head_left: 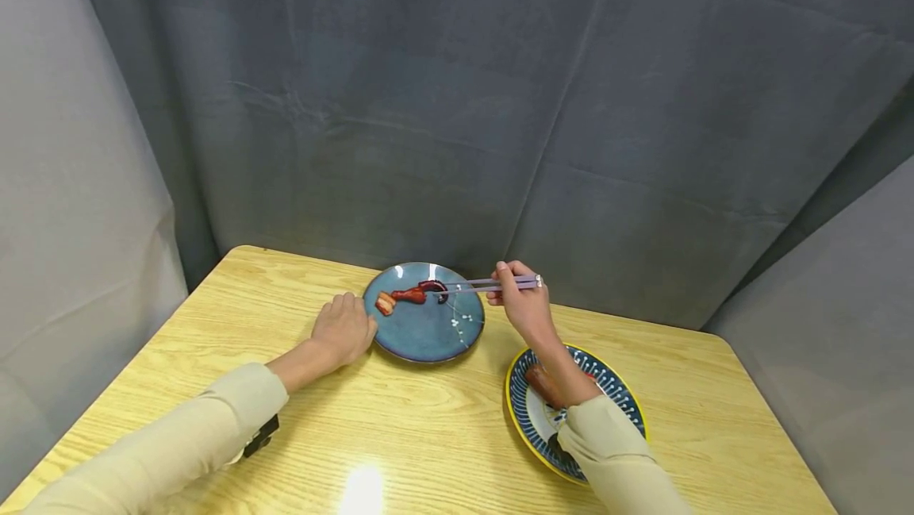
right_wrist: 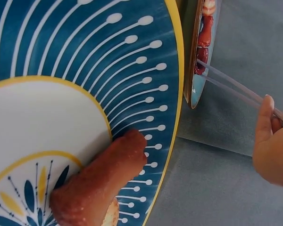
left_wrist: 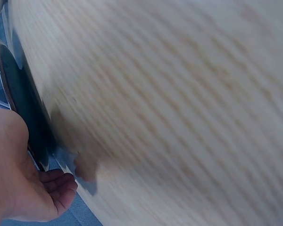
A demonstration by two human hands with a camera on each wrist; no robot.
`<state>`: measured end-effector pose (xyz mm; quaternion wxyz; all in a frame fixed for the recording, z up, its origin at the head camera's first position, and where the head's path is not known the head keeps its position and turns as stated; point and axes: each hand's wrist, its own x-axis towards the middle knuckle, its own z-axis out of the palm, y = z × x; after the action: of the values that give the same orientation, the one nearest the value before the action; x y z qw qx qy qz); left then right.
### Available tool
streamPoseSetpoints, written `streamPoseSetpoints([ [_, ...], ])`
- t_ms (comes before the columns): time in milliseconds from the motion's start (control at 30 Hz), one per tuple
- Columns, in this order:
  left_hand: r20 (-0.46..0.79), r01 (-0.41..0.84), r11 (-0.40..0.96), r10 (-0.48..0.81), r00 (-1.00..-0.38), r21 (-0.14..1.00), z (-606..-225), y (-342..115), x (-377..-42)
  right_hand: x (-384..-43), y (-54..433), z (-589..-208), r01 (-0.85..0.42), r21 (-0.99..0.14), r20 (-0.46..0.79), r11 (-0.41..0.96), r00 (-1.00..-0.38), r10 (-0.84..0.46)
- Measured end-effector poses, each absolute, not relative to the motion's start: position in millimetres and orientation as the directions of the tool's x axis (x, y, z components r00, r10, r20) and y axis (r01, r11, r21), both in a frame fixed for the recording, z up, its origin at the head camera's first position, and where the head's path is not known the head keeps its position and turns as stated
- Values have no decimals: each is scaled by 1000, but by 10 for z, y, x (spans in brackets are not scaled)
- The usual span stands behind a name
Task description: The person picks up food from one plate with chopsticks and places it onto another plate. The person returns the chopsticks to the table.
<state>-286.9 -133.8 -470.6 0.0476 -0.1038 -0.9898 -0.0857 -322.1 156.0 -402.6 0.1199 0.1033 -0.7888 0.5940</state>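
My right hand [head_left: 524,305] holds a pair of pale purple chopsticks [head_left: 485,286], pointing left over a blue plate [head_left: 421,340]. Their tips meet a dark red, curved food piece [head_left: 433,286] on that plate; in the right wrist view they reach the same dark red piece [right_wrist: 201,61]. Beside it lie a small red drumstick [head_left: 409,295] and a striped, layered meat piece [head_left: 385,303]. At the plate's left rim is my left hand [head_left: 344,328], thumb over the edge and fingers curled, as the left wrist view shows too.
Under my right forearm stands a blue-and-white patterned plate [head_left: 521,412] with a yellow rim. It bears a brown, elongated meat piece [right_wrist: 99,181] and a dark piece [head_left: 560,447]. Both plates are on a wooden table [head_left: 428,436], with a grey curtain [head_left: 464,142] behind.
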Motion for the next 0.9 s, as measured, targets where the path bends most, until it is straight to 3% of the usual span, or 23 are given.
streamPoseSetpoints([
  [367,141,218,962,195,-970,164,-4720,-1371,-2850,-3261,1457,-4049,-339,-909,345,245,-938,-17],
  [900,120,219,963,201,-972,157,-4695,-1353,-2840,-3239,1481,-4022,-268,-915,306,302,-948,86],
])
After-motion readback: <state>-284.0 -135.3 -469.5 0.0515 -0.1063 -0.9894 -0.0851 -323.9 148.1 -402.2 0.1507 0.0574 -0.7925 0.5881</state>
